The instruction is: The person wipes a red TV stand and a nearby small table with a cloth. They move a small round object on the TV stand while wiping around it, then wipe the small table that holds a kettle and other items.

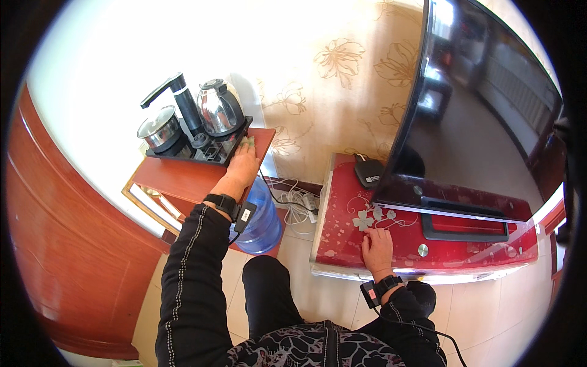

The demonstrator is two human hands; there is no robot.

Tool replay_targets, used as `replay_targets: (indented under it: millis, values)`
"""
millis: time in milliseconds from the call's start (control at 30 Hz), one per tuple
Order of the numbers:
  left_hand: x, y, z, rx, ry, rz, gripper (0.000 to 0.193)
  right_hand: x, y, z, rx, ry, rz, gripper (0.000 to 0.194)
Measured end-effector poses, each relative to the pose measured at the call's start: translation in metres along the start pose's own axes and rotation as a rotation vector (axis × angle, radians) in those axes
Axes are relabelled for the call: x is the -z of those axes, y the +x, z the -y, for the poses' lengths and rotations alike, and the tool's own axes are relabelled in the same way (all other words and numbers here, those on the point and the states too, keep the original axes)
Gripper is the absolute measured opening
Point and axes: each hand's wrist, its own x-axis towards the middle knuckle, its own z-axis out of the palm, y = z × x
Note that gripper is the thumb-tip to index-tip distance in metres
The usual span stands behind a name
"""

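My left hand [244, 164] reaches onto the reddish wooden stand [179, 176], its fingers on a pale greenish cloth [249, 141] at the right edge of a black tea-maker base [215, 153]. On that base stand a steel electric kettle [220, 109], a black water spout [185, 103] and a steel pot with a glass lid [159, 130]. My right hand [378, 250] rests on the red floral top of a TV cabinet [344, 247], near a white flower pattern, with nothing visible in it. Whether the left fingers grip the cloth or press it is partly hidden.
A large television [463, 128] stands on the cabinet, beside a small black box [368, 172]. A blue water bottle [261, 225] is under the stand. White cables and a power strip [311, 202] lie between the furniture. A wooden door [73, 238] is at left.
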Motion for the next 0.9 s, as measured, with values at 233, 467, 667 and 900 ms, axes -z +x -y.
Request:
replay_targets:
  millis: [233,467,667,900]
  values:
    - [0.014,-0.025,-0.012,-0.017,0.029,0.023,0.044,-0.001,0.000,0.000,0.015,-0.007,-0.019,0.015]
    - [-0.018,0.026,0.006,-0.227,-0.031,-0.068,0.041,-0.004,0.000,-0.002,0.004,-0.014,-0.013,0.016]
    - [-0.028,0.080,-0.007,-0.163,-0.083,0.041,0.048,0.000,0.001,0.000,0.002,0.025,-0.009,0.016]
    - [-0.010,0.016,-0.007,-0.200,-0.006,0.043,0.050,0.000,0.002,0.001,0.003,0.019,-0.008,0.016]
